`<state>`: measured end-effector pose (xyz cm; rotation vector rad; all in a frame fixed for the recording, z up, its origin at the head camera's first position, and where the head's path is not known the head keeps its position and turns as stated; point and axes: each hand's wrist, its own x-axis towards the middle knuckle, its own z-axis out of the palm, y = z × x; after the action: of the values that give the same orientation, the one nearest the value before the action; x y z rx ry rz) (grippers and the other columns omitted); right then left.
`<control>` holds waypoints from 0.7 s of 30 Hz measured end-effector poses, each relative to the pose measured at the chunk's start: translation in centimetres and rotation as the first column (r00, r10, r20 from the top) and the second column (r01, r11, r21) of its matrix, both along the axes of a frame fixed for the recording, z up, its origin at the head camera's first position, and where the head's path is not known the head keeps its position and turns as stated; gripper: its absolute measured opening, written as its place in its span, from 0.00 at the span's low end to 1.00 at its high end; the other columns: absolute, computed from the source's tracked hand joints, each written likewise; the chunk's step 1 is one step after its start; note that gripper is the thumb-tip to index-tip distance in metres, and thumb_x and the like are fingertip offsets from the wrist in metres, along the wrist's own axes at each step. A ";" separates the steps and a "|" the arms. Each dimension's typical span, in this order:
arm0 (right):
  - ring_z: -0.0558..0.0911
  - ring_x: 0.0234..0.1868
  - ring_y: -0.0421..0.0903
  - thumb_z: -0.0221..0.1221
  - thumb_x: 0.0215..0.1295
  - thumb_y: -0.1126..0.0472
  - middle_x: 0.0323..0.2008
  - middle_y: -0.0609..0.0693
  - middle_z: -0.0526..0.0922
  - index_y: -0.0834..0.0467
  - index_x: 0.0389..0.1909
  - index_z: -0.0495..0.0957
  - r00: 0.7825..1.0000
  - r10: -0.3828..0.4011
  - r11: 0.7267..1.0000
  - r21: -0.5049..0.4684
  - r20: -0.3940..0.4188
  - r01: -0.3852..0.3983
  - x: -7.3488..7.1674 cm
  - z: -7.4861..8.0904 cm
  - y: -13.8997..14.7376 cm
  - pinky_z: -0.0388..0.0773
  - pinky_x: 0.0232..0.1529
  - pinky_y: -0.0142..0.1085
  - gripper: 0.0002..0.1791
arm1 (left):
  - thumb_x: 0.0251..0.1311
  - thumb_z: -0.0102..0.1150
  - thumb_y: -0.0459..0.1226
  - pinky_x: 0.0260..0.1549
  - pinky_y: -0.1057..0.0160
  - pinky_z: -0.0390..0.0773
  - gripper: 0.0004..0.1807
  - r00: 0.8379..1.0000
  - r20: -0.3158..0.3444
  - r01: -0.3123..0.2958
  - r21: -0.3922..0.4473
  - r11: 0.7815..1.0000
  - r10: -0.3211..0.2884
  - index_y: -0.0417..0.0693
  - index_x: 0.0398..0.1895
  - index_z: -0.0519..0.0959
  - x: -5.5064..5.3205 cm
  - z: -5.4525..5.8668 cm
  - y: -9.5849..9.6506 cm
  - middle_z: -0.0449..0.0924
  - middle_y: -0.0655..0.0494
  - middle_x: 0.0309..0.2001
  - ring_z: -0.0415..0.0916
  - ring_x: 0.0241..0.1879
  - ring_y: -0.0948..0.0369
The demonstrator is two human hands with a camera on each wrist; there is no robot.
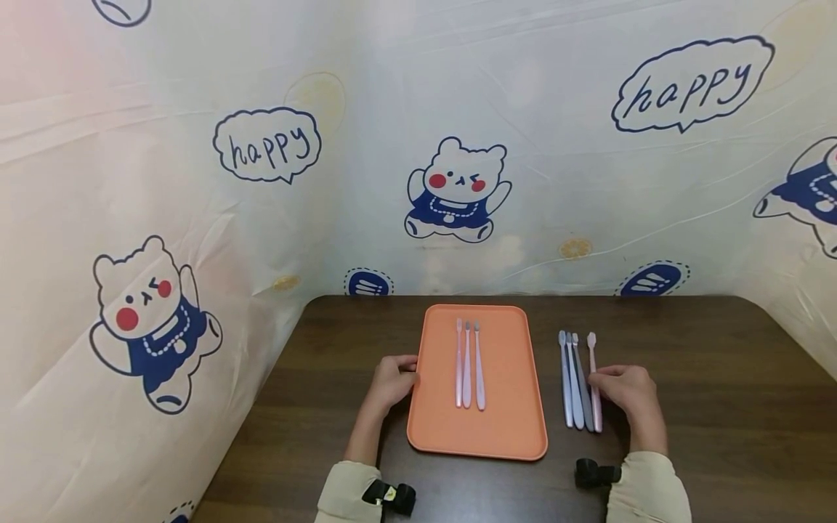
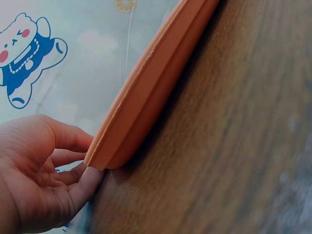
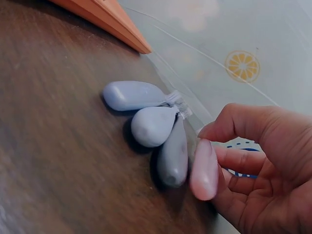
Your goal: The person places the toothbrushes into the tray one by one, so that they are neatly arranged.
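Note:
On the left, my left hand (image 1: 394, 381) grips the long side rim of an orange tray (image 1: 513, 378). The left wrist view has the thumb and fingers pinching the tray edge (image 2: 131, 117). Three toothbrushes (image 1: 467, 374) in pink and pale lilac lie side by side on the tray, heads away from me. To the right of the tray, my right hand (image 1: 624, 388) pinches a pink toothbrush (image 3: 204, 175) by its handle. Beside it lie a blue toothbrush (image 3: 129, 95), a pale blue toothbrush (image 3: 152, 127) and a grey toothbrush (image 3: 174, 161), close together on the table.
A dark wooden table (image 1: 719, 407) carries everything. Behind and around it hangs a pale curtain (image 1: 556, 167) printed with bears and the word "happy". Each sleeve has a black wrist camera (image 1: 593, 473) strapped to it.

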<state>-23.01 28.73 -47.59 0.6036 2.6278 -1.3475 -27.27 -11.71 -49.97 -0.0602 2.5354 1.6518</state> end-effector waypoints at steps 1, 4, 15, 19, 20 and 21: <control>0.81 0.37 0.45 0.62 0.62 0.54 0.32 0.51 0.88 0.72 0.53 0.81 1.000 0.000 0.999 -0.034 -0.008 -0.001 0.0 -0.1 0.1 0.73 0.33 0.31 0.26 | 0.53 0.57 0.24 0.29 0.65 0.80 0.25 1.000 0.001 0.001 0.002 1.000 -0.001 0.32 0.58 0.81 0.0 0.0 0.0 0.82 0.41 0.44 0.78 0.32 0.62; 0.80 0.31 0.36 0.60 0.64 0.59 0.27 0.44 0.85 0.77 0.57 0.76 1.000 -0.004 0.989 -0.145 -0.027 0.000 0.0 -0.3 0.3 0.76 0.32 0.28 0.28 | 0.53 0.57 0.24 0.29 0.65 0.80 0.25 1.000 -0.001 0.001 0.005 1.000 -0.001 0.32 0.58 0.81 -0.1 0.0 0.0 0.82 0.41 0.44 0.78 0.32 0.63; 0.80 0.27 0.31 0.56 0.68 0.65 0.27 0.41 0.81 0.81 0.65 0.64 0.997 -0.060 0.945 -0.325 -0.054 0.039 0.0 -0.5 0.7 0.81 0.32 0.25 0.31 | 0.54 0.57 0.24 0.29 0.66 0.80 0.24 1.000 -0.001 0.005 0.007 1.000 -0.005 0.31 0.57 0.81 -0.1 -0.2 -0.1 0.81 0.41 0.43 0.78 0.32 0.63; 0.80 0.28 0.31 0.54 0.71 0.64 0.27 0.39 0.82 0.79 0.68 0.62 0.997 -0.045 0.933 -0.359 -0.057 0.021 0.1 -0.4 0.9 0.82 0.33 0.26 0.31 | 0.54 0.57 0.24 0.29 0.66 0.80 0.25 1.000 -0.003 0.004 0.003 1.000 -0.004 0.31 0.58 0.81 -0.2 -0.2 -0.1 0.81 0.41 0.43 0.78 0.32 0.63; 0.81 0.28 0.31 0.53 0.72 0.63 0.27 0.39 0.83 0.78 0.69 0.61 0.998 -0.034 0.929 -0.369 -0.057 0.011 0.1 -0.4 0.9 0.82 0.33 0.27 0.31 | 0.53 0.57 0.24 0.29 0.66 0.80 0.25 1.000 -0.006 0.006 0.003 1.000 -0.006 0.31 0.58 0.81 -0.1 -0.2 -0.1 0.82 0.41 0.43 0.78 0.31 0.63; 0.81 0.29 0.31 0.53 0.72 0.62 0.28 0.38 0.83 0.77 0.70 0.60 0.998 -0.024 0.927 -0.376 -0.054 0.003 0.1 -0.3 0.9 0.82 0.33 0.27 0.31 | 0.53 0.57 0.24 0.29 0.66 0.80 0.25 1.000 -0.005 0.002 0.004 1.000 -0.002 0.31 0.58 0.81 -0.2 -0.2 -0.1 0.82 0.41 0.43 0.78 0.31 0.63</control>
<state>-22.88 29.64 -47.93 0.5318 2.3088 -1.8339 -27.43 -11.81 -50.15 -0.0534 2.5349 1.6578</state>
